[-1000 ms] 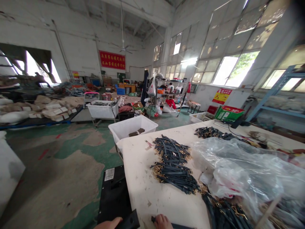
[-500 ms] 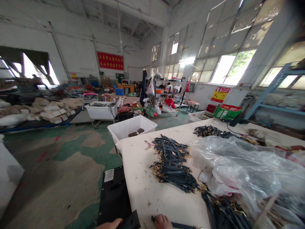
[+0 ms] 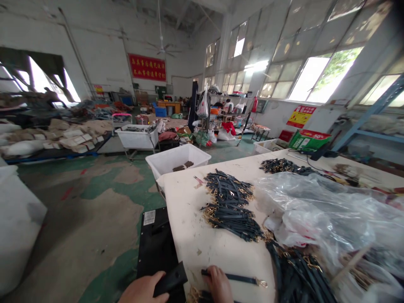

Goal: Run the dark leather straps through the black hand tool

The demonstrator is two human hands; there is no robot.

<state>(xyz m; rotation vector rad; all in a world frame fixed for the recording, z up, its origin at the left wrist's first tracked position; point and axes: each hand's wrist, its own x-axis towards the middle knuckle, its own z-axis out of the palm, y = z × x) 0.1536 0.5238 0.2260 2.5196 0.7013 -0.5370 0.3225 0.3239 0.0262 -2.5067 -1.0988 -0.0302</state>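
Note:
At the bottom of the view, my left hand point(image 3: 142, 289) is closed round a black bar-shaped piece point(image 3: 171, 278) by the table's near left edge; its exact kind is unclear. My right hand point(image 3: 220, 285) rests on the tabletop, fingers bent over a dark strap point(image 3: 241, 277). The strap lies flat, its gold snap hook point(image 3: 261, 283) pointing right. Below my right hand, more dark straps with gold hardware point(image 3: 195, 294) are partly cut off by the frame. A heap of similar straps point(image 3: 232, 219) lies farther up the table.
Clear plastic bags point(image 3: 315, 210) cover the right side of the white table point(image 3: 189, 202), beside another pile of straps point(image 3: 299, 273). A black panel-like machine part point(image 3: 158, 244) stands against the left edge. White bins point(image 3: 154, 165) stand beyond and at far left.
The view has tilted down slightly, so more of both hands shows. The strap's gold hook and other straps below my right hand have come into view. Both hands keep their hold.

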